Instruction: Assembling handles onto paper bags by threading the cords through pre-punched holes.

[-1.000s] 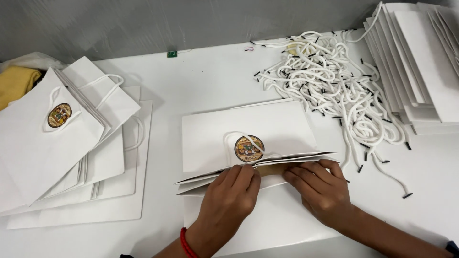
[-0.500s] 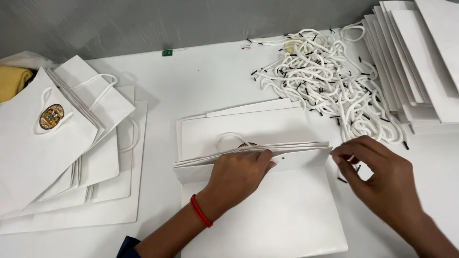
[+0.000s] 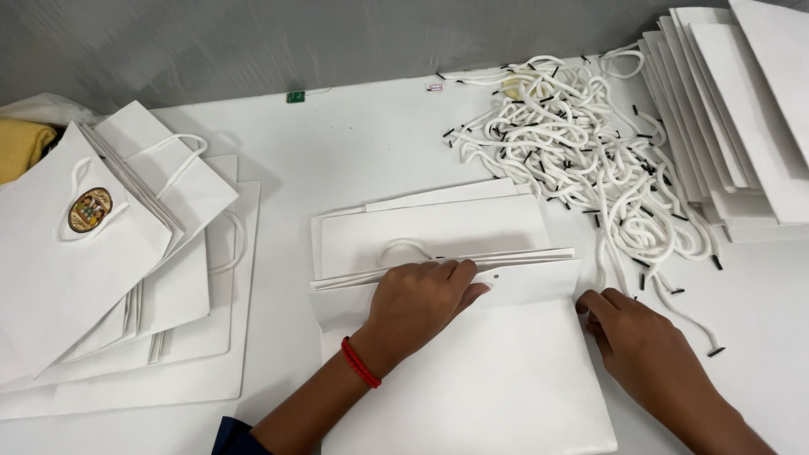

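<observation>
A flat white paper bag [image 3: 472, 379] lies in front of me, its open top edge turned away. My left hand [image 3: 417, 299], with a red band on the wrist, presses down on the bag's folded top flap beside a small punched hole. A white cord loop [image 3: 403, 248] shows just beyond its fingers. My right hand [image 3: 636, 337] rests curled at the bag's right edge, fingertips against the flap's corner. One strand from the cord pile [image 3: 581, 143] ends right at those fingers. Whether they pinch it is hidden.
A stack of flat white bags [image 3: 742, 109] fans out at the far right. Finished bags with cord handles [image 3: 109, 278] are piled at the left, the top one bearing a round gold sticker. A yellow cloth [image 3: 21, 147] lies at the left edge. A grey wall runs behind the table.
The bag's sticker side is no longer visible. My right hand left the fold, reached toward the cords, then came back to the bag's right edge. My left hand stayed pressing the flap.
</observation>
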